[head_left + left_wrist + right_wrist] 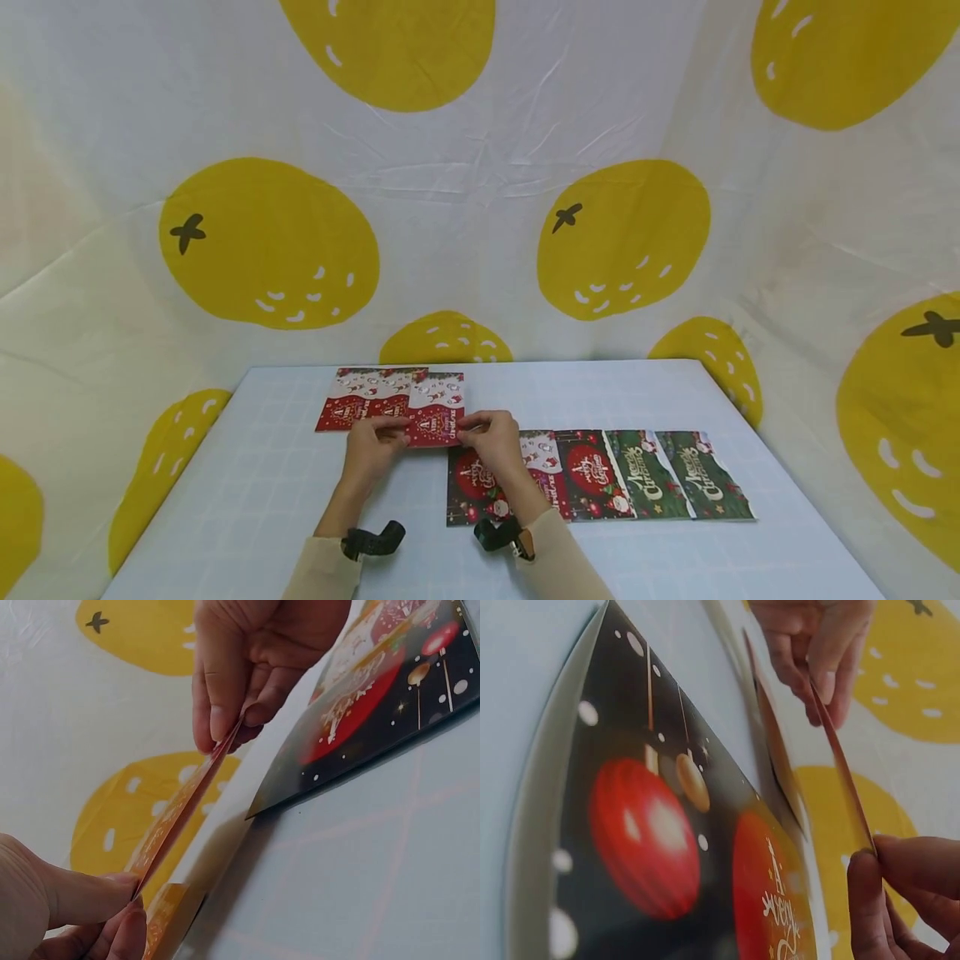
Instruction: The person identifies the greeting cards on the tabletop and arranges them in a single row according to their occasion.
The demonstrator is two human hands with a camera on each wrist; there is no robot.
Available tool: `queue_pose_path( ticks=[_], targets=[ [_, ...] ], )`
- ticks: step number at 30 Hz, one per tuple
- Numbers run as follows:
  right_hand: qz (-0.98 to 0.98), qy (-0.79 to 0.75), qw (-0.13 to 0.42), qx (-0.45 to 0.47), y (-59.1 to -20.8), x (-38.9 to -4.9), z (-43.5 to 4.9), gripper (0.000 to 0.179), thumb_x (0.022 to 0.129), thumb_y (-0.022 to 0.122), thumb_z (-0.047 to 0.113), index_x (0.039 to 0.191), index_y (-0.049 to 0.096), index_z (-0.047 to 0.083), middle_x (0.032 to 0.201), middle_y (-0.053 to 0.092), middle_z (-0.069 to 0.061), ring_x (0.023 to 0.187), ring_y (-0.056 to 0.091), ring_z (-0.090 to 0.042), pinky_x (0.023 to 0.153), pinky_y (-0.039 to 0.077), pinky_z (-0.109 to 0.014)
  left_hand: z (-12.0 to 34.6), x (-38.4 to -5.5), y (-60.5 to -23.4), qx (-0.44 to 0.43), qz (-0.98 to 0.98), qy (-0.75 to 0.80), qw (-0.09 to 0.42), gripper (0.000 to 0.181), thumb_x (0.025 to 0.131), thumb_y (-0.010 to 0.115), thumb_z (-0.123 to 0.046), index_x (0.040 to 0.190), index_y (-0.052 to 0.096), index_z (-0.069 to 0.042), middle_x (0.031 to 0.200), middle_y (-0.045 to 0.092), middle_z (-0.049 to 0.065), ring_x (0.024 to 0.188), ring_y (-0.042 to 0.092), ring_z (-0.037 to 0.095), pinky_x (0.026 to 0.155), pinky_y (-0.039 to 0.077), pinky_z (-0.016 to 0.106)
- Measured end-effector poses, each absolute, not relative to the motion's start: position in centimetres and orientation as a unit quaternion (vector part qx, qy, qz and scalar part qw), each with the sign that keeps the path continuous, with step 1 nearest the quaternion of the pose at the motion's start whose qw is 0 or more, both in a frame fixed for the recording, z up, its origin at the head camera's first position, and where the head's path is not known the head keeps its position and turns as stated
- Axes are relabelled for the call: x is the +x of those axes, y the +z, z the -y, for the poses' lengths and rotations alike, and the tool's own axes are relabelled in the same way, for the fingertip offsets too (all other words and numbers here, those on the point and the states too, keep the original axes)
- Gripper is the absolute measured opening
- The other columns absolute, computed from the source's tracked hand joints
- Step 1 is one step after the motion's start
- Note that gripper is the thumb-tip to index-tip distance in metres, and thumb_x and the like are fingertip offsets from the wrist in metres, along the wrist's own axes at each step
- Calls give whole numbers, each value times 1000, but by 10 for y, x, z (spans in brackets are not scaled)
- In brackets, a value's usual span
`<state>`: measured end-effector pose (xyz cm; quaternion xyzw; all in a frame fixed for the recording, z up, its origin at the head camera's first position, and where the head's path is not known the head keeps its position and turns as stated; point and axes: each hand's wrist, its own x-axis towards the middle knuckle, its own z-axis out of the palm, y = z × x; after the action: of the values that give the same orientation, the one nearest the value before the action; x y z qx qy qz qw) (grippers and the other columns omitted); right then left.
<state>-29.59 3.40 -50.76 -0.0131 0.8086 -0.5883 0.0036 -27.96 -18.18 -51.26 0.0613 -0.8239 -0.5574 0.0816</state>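
A red and white Christmas card (pixel 437 410) is held up between both hands, off the table. My left hand (pixel 371 450) pinches its left edge between thumb and fingers; my right hand (pixel 491 442) pinches the right edge. Seen nearly edge-on in the left wrist view, the card (pixel 187 806) spans from the left thumb to the right hand's fingertips. Just behind and to its left, two matching red and white cards (pixel 348 400) lie overlapping on the table. Below my right hand is a dark card with a red ball (pixel 465 483), partly covered by the wrist.
A row of overlapping cards runs to the right: a red and white card (pixel 542 454), a dark card (pixel 588 471) and two green cards (pixel 705 475). They lie on a pale table (pixel 225 500). Behind hangs a white cloth (pixel 450 250) printed with yellow fruit.
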Motion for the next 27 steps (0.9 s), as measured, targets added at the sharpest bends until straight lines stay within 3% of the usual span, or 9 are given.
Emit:
queue_pose_path(
  ticks=[13, 18, 27],
  targets=[
    [-851, -523, -37, -18, -501, -318, -28, 9, 88, 81, -1, 96, 81, 2, 87, 75, -6, 72, 67, -15, 67, 57, -31, 180, -312, -506, 31, 871, -484, 79, 25, 88, 78, 6, 112, 80, 0, 90, 72, 9, 76, 64, 20, 65, 51, 28],
    [-864, -500, -48, -20, -495, -331, -29, 10, 87, 82, -1, 97, 81, 2, 87, 76, -7, 70, 68, -16, 62, 57, -32, 176, -326, -498, 34, 878, -472, 68, 25, 88, 77, 7, 112, 79, 2, 98, 72, 14, 75, 63, 20, 65, 50, 30],
    [-891, -452, -47, -8, -500, -339, -31, 12, 82, 85, -1, 93, 82, 4, 87, 76, -7, 84, 69, -21, 79, 58, -40, 167, -337, -502, 48, 892, -448, 34, 23, 87, 78, 6, 109, 78, 3, 108, 72, 17, 89, 63, 26, 78, 54, 39]
  ],
)
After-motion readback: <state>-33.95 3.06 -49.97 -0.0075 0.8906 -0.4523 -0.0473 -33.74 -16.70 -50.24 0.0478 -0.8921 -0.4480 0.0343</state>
